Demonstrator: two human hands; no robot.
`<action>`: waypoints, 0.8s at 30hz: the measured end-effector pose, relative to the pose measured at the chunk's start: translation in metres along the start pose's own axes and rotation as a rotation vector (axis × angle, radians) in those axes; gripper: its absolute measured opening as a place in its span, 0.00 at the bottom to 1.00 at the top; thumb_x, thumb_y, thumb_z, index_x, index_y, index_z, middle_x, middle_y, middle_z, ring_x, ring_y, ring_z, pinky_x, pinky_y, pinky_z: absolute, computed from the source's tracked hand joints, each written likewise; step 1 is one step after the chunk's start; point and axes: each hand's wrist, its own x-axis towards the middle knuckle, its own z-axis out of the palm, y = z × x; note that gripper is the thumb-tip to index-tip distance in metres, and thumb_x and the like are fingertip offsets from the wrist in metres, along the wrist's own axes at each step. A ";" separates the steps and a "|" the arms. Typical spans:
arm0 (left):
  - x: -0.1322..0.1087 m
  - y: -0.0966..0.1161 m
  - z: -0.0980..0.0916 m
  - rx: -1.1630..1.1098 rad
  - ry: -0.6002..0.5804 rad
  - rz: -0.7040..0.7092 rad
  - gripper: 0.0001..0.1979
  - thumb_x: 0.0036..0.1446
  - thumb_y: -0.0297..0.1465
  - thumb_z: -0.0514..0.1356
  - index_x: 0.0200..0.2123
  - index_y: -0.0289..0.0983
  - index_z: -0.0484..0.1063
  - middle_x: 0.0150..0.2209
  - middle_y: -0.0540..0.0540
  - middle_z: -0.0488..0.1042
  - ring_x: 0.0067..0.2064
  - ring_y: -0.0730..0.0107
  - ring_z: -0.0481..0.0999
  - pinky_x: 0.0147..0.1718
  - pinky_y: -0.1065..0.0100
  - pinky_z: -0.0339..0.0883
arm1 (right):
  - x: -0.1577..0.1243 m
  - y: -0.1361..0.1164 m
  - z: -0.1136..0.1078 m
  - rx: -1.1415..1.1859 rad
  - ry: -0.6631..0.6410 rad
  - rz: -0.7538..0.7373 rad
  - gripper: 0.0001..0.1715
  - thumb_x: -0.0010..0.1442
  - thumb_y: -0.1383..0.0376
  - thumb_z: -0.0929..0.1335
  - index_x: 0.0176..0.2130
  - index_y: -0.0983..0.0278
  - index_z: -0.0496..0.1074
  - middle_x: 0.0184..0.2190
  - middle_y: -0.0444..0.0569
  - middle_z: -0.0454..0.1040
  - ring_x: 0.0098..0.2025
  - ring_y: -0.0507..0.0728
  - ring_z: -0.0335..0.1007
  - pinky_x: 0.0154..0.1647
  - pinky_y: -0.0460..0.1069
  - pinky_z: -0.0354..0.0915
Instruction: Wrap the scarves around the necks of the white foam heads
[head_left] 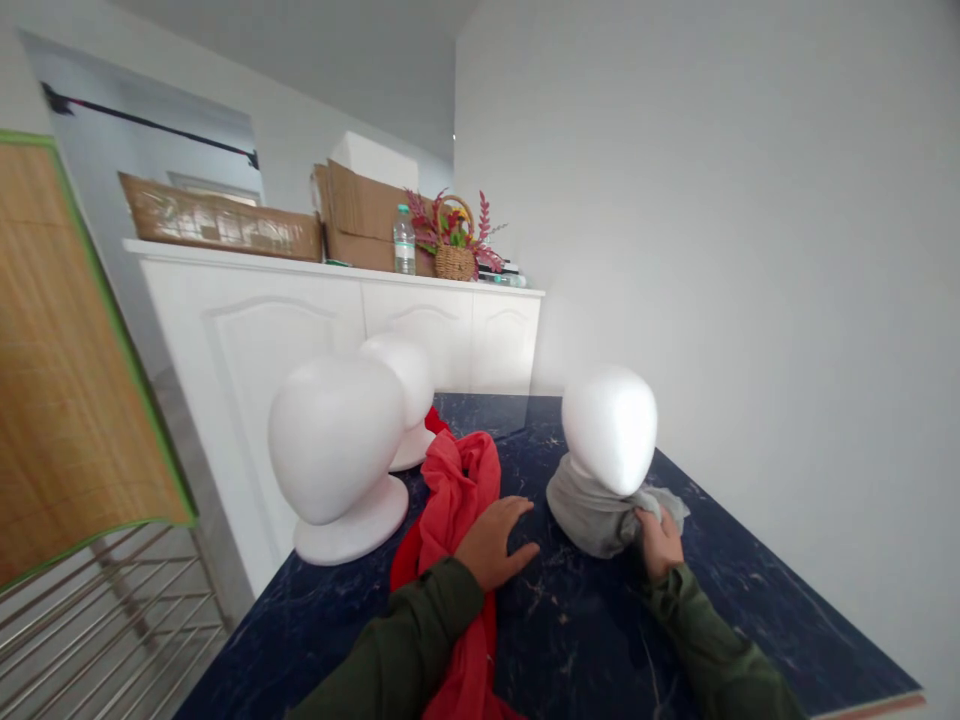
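Observation:
A white mannequin head (609, 425) stands on the right part of the dark blue marbled table (570, 640). Round its neck is wrapped a grey scarf (589, 510). My right hand (660, 540) pinches the scarf's bunched part at the neck's right side. My left hand (496, 543) has its fingers apart and holds nothing, just over the right edge of a coral-red scarf (461, 480). That scarf lies lengthwise on the table, with darker red cloth (406, 560) beside and under it.
Two more white mannequin heads, one in front (337, 440) and one behind (401, 370), stand at the table's left. Beyond is a white cabinet (277, 330) bearing cardboard boxes, a bottle (404, 240) and a flower basket (454, 262). A metal rack (112, 600) stands at left.

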 end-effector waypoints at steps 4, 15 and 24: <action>-0.003 0.018 0.000 0.075 -0.036 0.247 0.38 0.41 0.49 0.58 0.53 0.36 0.55 0.53 0.39 0.58 0.54 0.56 0.57 0.52 0.55 0.52 | -0.057 -0.020 0.004 0.166 -0.146 -0.092 0.22 0.48 0.53 0.63 0.38 0.65 0.69 0.41 0.52 0.70 0.46 0.61 0.63 0.48 0.56 0.58; 0.001 0.035 0.010 0.376 -0.371 0.311 0.08 0.48 0.29 0.54 0.34 0.36 0.65 0.34 0.46 0.67 0.38 0.65 0.66 0.38 0.65 0.61 | -0.166 -0.063 -0.007 -0.460 -0.409 -0.090 0.38 0.49 0.57 0.63 0.55 0.75 0.55 0.55 0.63 0.55 0.58 0.64 0.47 0.57 0.58 0.47; -0.001 0.038 0.004 0.307 -0.330 0.209 0.08 0.46 0.26 0.52 0.33 0.36 0.64 0.38 0.45 0.64 0.38 0.66 0.65 0.37 0.66 0.62 | -0.180 -0.135 -0.032 -0.283 -1.038 -0.003 0.27 0.52 0.58 0.60 0.51 0.64 0.61 0.48 0.53 0.66 0.47 0.57 0.64 0.45 0.49 0.61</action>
